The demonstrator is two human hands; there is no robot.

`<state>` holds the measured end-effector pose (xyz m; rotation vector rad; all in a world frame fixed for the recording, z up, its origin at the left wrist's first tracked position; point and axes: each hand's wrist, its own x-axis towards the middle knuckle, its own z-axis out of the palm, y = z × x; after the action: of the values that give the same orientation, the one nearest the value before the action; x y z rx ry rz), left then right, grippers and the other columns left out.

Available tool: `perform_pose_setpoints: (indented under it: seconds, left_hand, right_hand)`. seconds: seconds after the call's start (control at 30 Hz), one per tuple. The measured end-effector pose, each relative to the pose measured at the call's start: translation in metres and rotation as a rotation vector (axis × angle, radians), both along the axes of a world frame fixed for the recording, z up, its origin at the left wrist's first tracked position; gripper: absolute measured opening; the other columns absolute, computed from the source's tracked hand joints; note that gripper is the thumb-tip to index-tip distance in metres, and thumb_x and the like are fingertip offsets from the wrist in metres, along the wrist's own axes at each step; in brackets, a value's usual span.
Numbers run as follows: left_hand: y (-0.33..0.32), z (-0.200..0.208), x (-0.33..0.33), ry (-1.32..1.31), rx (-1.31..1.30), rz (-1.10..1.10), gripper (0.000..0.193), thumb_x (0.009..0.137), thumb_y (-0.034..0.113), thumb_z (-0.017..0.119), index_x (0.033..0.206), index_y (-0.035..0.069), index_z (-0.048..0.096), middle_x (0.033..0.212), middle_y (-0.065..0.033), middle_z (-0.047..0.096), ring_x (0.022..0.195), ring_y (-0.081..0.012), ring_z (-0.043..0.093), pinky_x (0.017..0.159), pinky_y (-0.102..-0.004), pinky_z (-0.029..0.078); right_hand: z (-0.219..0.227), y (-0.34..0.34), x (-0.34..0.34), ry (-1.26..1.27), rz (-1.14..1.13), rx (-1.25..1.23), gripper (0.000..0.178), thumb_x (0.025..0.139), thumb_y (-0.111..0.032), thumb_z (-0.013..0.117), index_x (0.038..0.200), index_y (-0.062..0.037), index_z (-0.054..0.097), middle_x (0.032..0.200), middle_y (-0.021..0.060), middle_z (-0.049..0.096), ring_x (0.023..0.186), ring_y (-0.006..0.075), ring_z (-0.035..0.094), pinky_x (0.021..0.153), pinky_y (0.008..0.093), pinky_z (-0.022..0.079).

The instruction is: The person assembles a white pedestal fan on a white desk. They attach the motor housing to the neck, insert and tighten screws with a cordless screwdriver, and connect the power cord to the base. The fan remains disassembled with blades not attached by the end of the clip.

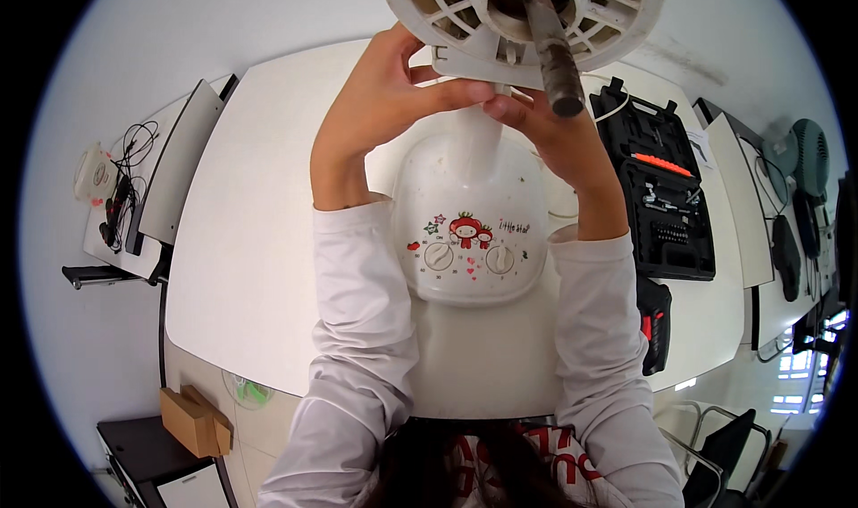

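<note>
A white electric fan with its blades and front grille off stands on the table in front of me. Its base (474,285) carries two round knobs and red cartoon prints. The slotted motor housing (487,61) at the top faces me, and a bare, dull metal shaft (556,57) juts out of its hub. My left hand (380,101) is closed round the left side of the fan's neck, just under the housing. From the other side my right hand (563,137) grips the same spot. The two thumbs nearly meet at the front; most fingertips are hidden behind the fan.
On the right of the white table (241,240) lies an open black tool case (639,200) with sockets and an orange-red tool (661,164). A black-and-red power tool (657,325) is nearer me. Side tables hold cables (134,155) and a green fan (809,155). A cord runs behind my right hand.
</note>
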<state>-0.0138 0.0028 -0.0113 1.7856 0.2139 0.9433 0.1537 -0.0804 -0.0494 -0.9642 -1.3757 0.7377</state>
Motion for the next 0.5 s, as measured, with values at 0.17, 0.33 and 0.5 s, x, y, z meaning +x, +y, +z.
perform_pose_setpoints:
  seconds: [0.17, 0.33, 0.5]
  left_hand:
    - [-0.001, -0.0023, 0.0076, 0.038, 0.098, 0.04, 0.054, 0.064, 0.016, 0.079, 0.113, 0.005, 0.056, 0.104, -0.0046, 0.063, 0.097, -0.0171, 0.058, 0.088, -0.0364, 0.044]
    - [0.0013, -0.0022, 0.0088, 0.055, 0.09, 0.053, 0.049, 0.064, 0.009, 0.076, 0.109, 0.005, 0.058, 0.098, -0.0037, 0.064, 0.091, -0.0161, 0.059, 0.082, -0.0349, 0.046]
    - [-0.0012, 0.001, 0.0071, 0.024, 0.058, 0.059, 0.046, 0.06, 0.007, 0.077, 0.103, 0.005, 0.061, 0.094, -0.0035, 0.065, 0.089, -0.0157, 0.06, 0.081, -0.0338, 0.046]
  right_hand:
    - [-0.0043, 0.0022, 0.0021, -0.021, 0.015, 0.005, 0.055, 0.08, -0.022, 0.07, 0.123, -0.0023, 0.043, 0.114, 0.0077, 0.058, 0.106, 0.0199, 0.054, 0.097, 0.0395, 0.038]
    - [-0.0011, -0.0021, -0.0014, -0.085, 0.004, 0.086, 0.048, 0.082, -0.017, 0.067, 0.121, -0.001, 0.044, 0.11, 0.0079, 0.059, 0.103, 0.0184, 0.055, 0.093, 0.0378, 0.042]
    - [0.0014, -0.0051, -0.0036, -0.113, -0.011, 0.066, 0.046, 0.083, -0.017, 0.066, 0.121, -0.0007, 0.045, 0.108, 0.008, 0.06, 0.1, 0.0179, 0.055, 0.091, 0.0369, 0.043]
